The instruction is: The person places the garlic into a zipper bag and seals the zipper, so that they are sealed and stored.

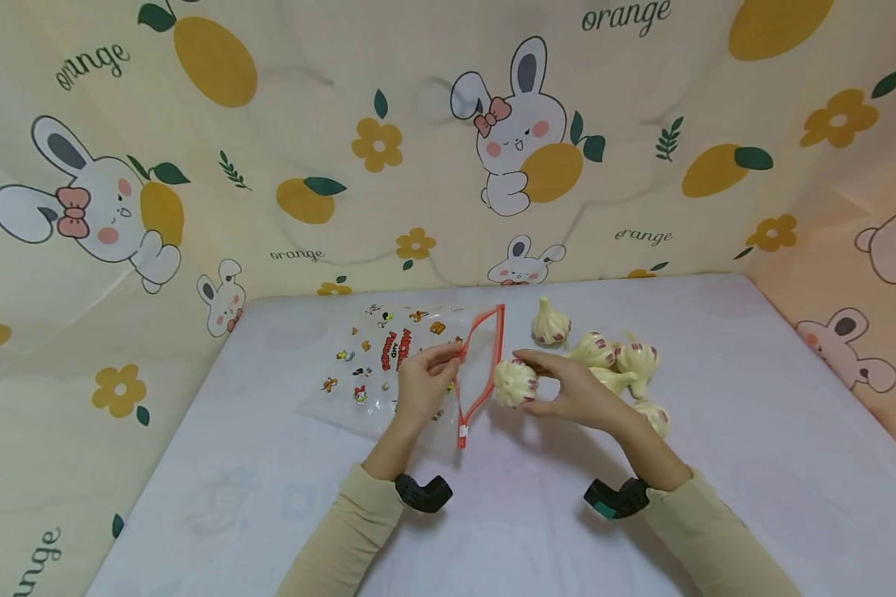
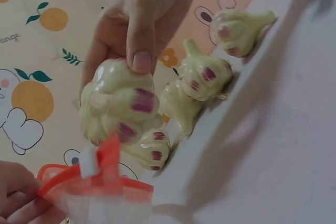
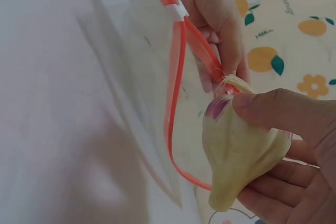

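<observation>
A clear zip bag (image 1: 373, 390) printed with small cartoon figures lies on the table, its red zip edge (image 3: 177, 77) spread apart into a loop with a white slider at the near end. My left hand (image 1: 425, 385) pinches one side of that edge between thumb and fingers. In my right hand (image 1: 578, 391) is a garlic bulb (image 1: 515, 383), pale with purple patches, held by thumb and fingers right at the bag's mouth. The right wrist view shows the bulb's stem (image 3: 223, 198) pointing down and its root tuft up by the zip edge.
Several more garlic bulbs (image 1: 595, 350) lie on the table behind and beside my right hand, one standing apart (image 1: 550, 322) farther back. A patterned cloth (image 1: 418, 191) with rabbits and oranges hangs round the white tabletop (image 1: 268, 506).
</observation>
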The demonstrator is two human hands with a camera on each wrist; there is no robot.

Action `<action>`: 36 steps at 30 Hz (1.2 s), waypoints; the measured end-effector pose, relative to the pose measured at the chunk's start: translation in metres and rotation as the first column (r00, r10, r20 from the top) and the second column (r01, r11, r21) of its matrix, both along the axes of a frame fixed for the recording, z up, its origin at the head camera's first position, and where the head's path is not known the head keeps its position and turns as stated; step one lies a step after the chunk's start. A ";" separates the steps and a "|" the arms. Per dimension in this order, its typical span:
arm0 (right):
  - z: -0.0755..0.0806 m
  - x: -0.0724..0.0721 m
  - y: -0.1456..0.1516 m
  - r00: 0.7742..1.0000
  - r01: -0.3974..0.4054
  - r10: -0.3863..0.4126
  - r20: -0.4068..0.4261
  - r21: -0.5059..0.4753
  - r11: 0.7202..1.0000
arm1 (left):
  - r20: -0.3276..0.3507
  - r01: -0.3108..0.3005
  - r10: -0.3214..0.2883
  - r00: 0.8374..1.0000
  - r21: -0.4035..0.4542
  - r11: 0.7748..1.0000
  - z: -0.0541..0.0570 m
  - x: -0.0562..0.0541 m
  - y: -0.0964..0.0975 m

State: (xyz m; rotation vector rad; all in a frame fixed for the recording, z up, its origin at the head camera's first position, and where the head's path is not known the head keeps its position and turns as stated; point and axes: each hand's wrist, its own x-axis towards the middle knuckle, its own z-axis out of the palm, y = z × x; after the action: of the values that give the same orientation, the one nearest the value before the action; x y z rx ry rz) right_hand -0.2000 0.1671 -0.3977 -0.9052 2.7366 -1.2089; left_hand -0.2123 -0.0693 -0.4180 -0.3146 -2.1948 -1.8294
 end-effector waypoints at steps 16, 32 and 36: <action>0.003 -0.011 -0.013 0.999 0.035 -0.035 0.005 -0.033 0.999 | 0.204 -0.046 0.020 0.979 0.124 0.991 0.005 -0.004 0.000; 0.007 -0.024 -0.024 0.999 0.044 -0.045 -0.006 -0.127 0.991 | 0.226 -0.065 0.024 0.974 0.178 0.982 0.005 -0.003 -0.001; 0.004 -0.025 -0.026 0.999 0.047 -0.050 -0.018 -0.156 0.987 | 0.254 -0.076 0.024 0.967 0.194 0.978 0.006 -0.003 0.000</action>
State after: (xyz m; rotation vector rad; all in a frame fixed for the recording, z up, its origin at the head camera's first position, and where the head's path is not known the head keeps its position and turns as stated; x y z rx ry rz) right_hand -0.2248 0.1407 -0.3936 -0.8742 2.7277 -1.4476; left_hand -0.2150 -0.0696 -0.4120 0.0159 -2.1218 -2.1433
